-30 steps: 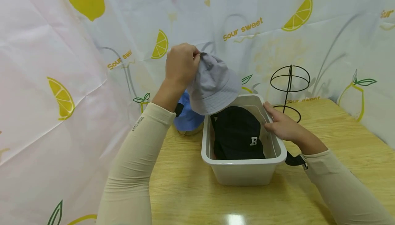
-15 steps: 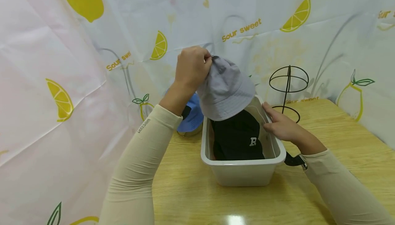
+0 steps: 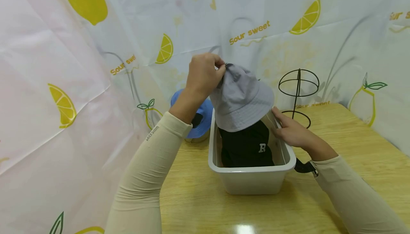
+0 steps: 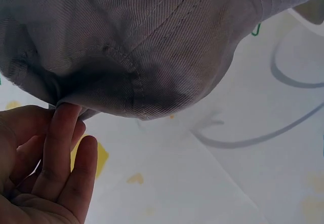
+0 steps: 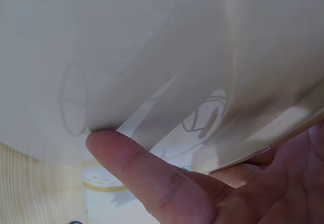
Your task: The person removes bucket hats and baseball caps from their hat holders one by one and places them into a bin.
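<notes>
The black cap [image 3: 243,150] lies in the white bin [image 3: 253,170] the right hand [image 3: 295,132] grips, while the gray bucket hat [image 3: 241,98] — pinched by the left hand [image 3: 205,73] — hangs above, not yet set down.

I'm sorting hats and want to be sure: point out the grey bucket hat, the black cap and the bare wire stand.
Grey bucket hat [image 3: 239,93]: head view, on the crown.
Black cap [image 3: 244,149]: head view, beside the white letter.
Bare wire stand [image 3: 297,94]: head view, on the post.

I see free air above the left hand [image 3: 205,73]; beside it the gray hat [image 3: 245,100] overhangs the bin [image 3: 251,182], and beyond the right hand [image 3: 293,130] a wire stand [image 3: 298,95] obstructs.
</notes>
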Motion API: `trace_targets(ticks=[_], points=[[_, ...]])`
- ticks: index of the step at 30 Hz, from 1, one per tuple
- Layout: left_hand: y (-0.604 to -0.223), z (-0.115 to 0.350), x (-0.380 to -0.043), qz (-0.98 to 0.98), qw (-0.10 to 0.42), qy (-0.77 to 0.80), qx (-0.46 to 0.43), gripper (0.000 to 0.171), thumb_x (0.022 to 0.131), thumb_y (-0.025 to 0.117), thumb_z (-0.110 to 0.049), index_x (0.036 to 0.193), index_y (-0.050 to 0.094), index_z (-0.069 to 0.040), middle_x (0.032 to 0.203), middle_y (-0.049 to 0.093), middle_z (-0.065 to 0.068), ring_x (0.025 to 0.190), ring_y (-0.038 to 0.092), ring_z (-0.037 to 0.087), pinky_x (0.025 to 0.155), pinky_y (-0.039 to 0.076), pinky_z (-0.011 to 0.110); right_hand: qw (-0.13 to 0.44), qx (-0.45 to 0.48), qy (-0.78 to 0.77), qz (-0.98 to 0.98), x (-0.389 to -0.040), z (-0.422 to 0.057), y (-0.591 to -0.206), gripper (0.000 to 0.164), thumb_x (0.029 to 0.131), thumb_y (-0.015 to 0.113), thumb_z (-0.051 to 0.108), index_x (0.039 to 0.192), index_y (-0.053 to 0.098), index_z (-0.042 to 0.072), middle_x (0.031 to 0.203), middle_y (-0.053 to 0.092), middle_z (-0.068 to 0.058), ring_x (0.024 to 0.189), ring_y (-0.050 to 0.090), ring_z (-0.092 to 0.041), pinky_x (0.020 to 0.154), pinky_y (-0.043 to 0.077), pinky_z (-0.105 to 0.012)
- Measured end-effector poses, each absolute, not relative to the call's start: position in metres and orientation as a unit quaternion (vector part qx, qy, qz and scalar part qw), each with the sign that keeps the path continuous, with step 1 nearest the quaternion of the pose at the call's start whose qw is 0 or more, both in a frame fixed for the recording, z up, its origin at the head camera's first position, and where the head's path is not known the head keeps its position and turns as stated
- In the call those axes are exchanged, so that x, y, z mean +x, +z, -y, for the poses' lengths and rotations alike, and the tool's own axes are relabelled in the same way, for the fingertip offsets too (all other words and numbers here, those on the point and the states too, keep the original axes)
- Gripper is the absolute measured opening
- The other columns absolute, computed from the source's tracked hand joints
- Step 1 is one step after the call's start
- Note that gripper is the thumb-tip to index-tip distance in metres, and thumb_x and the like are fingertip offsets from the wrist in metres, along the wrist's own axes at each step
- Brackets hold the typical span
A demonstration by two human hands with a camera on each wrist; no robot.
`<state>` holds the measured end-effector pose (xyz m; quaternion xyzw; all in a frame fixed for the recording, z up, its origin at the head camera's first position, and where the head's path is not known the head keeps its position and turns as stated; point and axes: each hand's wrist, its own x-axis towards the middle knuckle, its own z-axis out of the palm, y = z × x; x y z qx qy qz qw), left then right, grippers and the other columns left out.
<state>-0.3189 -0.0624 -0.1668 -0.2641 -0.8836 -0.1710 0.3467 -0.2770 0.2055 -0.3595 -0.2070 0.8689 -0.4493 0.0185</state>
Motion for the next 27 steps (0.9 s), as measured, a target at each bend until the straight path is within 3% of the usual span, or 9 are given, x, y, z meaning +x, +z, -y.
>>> trace_targets(ticks=[6,15,27], points=[[-0.184,0.061,-0.326,0.899,0.305,-0.178,-0.260,0.015,0.097,0.070,-0.017,0.094,0.084,-0.013,0.095,0.080,0.000,0.094,0.073,0.021,0.078,0.059,0.034,0.010,-0.217,-0.453,-0.865,-0.278,-0.205,-0.361,0.089,0.101,0.046,0.003,0.165,-0.013,0.024,0.174,-0.011,-0.010,0.158,0.000,-0.043,0.120,0.017,-0.071],[-0.203,0.061,-0.338,0.916,0.263,-0.159,-0.258,0.015,0.097,0.070,-0.017,0.095,0.084,-0.011,0.098,0.080,0.002,0.093,0.073,0.020,0.078,0.059,0.032,0.021,-0.197,-0.444,-0.874,-0.279,-0.207,-0.361,0.083,0.101,0.045,0.005,0.164,-0.008,0.005,0.171,-0.013,-0.021,0.158,-0.006,-0.045,0.121,0.012,-0.070],[-0.214,0.057,-0.340,0.926,0.232,-0.097,-0.281,0.015,0.097,0.069,-0.017,0.095,0.084,-0.013,0.095,0.080,0.001,0.091,0.073,0.018,0.081,0.058,0.033,0.022,-0.199,-0.454,-0.868,-0.279,-0.206,-0.361,0.084,0.100,0.048,0.003,0.164,-0.006,0.001,0.171,-0.013,-0.024,0.156,-0.003,-0.050,0.118,0.017,-0.073]])
